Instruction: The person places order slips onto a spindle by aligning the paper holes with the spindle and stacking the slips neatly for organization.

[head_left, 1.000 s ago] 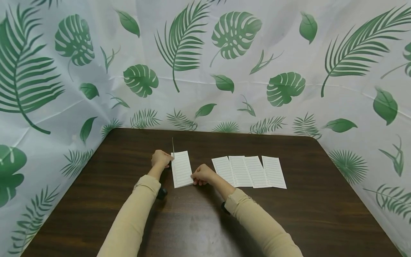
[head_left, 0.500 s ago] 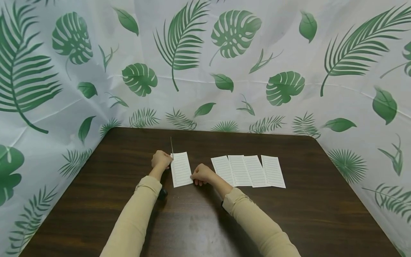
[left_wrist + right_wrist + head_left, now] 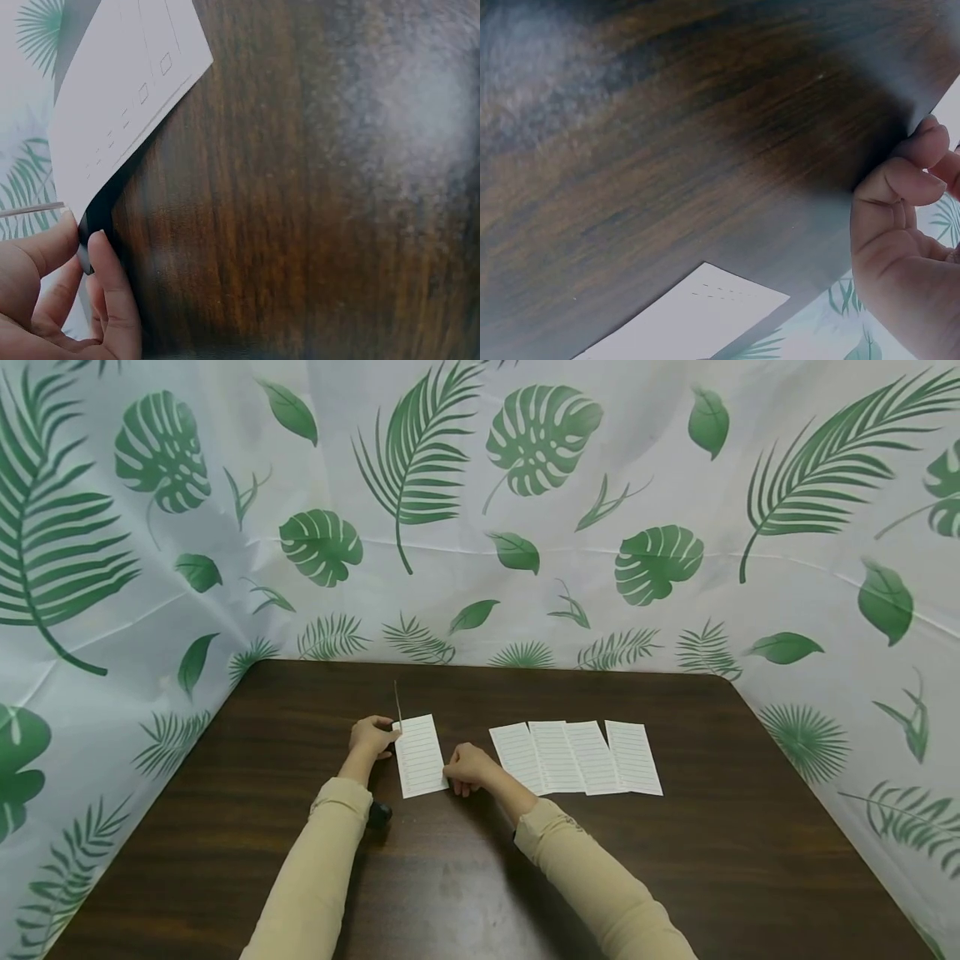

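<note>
A white lined card with small printed boxes lies at the left of the centre of the dark wooden table. My left hand pinches its upper left corner. In the left wrist view the thumb presses near that corner, and a black piece shows between thumb and fingers. A thin pale stick-like strip juts away from the thumb toward the far edge. My right hand has curled fingers at the card's lower right edge; its index finger and thumb come together there.
Several lined cards overlap in a fan to the right of my right hand; one card's corner shows in the right wrist view. The wooden table meets a leaf-printed curtain behind and at the sides.
The left hand's fingers have loosened and spread slightly at the corner. The card's lower edge now looks like one sheet, without the layered edge seen earlier. The right hand is nearly still.
</note>
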Demonstrator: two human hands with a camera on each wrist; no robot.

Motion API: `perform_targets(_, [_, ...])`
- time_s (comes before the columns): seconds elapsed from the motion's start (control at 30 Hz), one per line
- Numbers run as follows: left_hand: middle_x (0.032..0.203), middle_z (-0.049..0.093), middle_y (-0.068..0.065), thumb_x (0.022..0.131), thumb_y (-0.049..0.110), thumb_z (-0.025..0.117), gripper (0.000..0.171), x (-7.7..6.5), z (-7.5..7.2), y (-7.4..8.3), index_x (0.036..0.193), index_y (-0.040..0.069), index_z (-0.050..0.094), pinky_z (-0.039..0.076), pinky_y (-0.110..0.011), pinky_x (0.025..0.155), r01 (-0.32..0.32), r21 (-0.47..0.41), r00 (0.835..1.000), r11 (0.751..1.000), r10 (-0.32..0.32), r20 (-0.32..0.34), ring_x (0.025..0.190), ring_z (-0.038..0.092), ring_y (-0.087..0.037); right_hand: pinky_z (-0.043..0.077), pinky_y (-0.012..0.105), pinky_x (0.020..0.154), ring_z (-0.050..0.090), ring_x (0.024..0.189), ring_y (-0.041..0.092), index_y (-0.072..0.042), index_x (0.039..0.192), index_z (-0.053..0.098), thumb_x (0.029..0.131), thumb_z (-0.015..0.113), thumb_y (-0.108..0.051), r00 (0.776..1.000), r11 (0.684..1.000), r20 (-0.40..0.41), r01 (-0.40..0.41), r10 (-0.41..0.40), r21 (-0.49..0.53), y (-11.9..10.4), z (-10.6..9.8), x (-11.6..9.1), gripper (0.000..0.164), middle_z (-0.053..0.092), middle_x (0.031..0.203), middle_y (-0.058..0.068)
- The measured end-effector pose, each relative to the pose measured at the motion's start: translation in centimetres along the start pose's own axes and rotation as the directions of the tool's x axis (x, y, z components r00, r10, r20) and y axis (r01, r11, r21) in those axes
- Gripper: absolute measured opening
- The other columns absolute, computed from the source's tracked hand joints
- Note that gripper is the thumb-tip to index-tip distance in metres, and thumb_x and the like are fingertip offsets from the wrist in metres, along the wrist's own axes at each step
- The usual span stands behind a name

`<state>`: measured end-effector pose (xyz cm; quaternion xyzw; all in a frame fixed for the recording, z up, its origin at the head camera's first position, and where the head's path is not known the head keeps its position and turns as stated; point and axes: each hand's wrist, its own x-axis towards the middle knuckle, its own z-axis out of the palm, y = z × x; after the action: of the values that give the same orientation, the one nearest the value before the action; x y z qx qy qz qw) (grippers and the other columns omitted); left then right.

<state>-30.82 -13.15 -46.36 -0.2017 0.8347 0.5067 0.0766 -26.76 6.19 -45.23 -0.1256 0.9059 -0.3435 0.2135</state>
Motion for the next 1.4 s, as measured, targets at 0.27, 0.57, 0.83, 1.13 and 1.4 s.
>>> perform_targets(0.27, [0.133, 0.046, -0.026, 0.089, 0.015, 0.064, 0.036, 0.3, 0.6, -0.6, 0.123, 0.003, 0.058, 0.053, -0.017, 0.050, -0.061, 0.043, 0.998, 0.997, 0.060, 0.027, 0.049, 0.049, -0.006, 0.037, 0.014, 0.037, 0.049, 0.039, 0.007, -0.009, 0.066, 0.051, 0.086, 0.054, -0.008, 1.000, 0.999, -0.016, -0.003, 0.003, 0.032, 0.9, 0.1, 0.1, 0.020, 0.055, 0.047, -0.002])
perform_targets(0.57, [0.138, 0.043, -0.027, 0.090, 0.017, 0.063, 0.037, 0.0, 1.0, -0.5, 0.125, 0.005, 0.057, 0.052, -0.016, 0.048, -0.071, 0.068, 0.997, 0.995, 0.068, 0.041, 0.049, 0.048, -0.006, 0.040, 0.017, 0.041, 0.052, 0.042, 0.009, -0.001, 0.085, 0.056, 0.093, 0.053, -0.013, 0.997, 0.966, 0.044, -0.073, 0.064, 0.249, 1.5, -0.5, -0.2, 0.015, 0.057, 0.052, 0.001])
perform_targets(0.83, [0.140, 0.040, -0.026, 0.090, 0.015, 0.063, 0.037, -0.5, 1.0, -0.6, 0.125, 0.005, 0.056, 0.053, -0.017, 0.050, -0.055, 0.038, 0.997, 0.998, 0.053, 0.059, 0.052, 0.048, -0.008, 0.051, 0.021, 0.047, 0.056, 0.048, 0.011, 0.003, 0.100, 0.056, 0.095, 0.052, -0.013, 1.000, 0.971, 0.021, 0.012, -0.018, 0.240, 2.7, -1.4, -0.8, 0.017, 0.065, 0.065, 0.013])
perform_targets(1.13, [0.139, 0.041, -0.025, 0.091, 0.017, 0.062, 0.037, -0.2, 0.3, -1.1, 0.125, 0.005, 0.055, 0.052, -0.016, 0.049, -0.054, 0.052, 0.998, 0.997, 0.052, 0.046, 0.050, 0.048, -0.006, 0.051, 0.022, 0.052, 0.061, 0.061, 0.017, 0.002, 0.103, 0.059, 0.096, 0.052, -0.013, 0.971, 0.972, 0.055, 0.234, -0.234, 0.015, 3.0, -3.6, -1.8, 0.018, 0.066, 0.076, 0.017])
perform_targets(1.4, [0.138, 0.041, -0.027, 0.091, 0.016, 0.062, 0.037, -0.1, -0.1, -0.7, 0.125, 0.004, 0.055, 0.052, -0.016, 0.049, -0.069, 0.057, 0.997, 0.996, 0.067, 0.037, 0.048, 0.049, -0.005, 0.051, 0.025, 0.067, 0.061, 0.078, 0.018, -0.001, 0.103, 0.059, 0.090, 0.061, -0.010, 0.940, 0.910, 0.009, 0.332, -0.340, -0.249, 4.1, -5.9, -2.1, 0.016, 0.067, 0.093, 0.012])
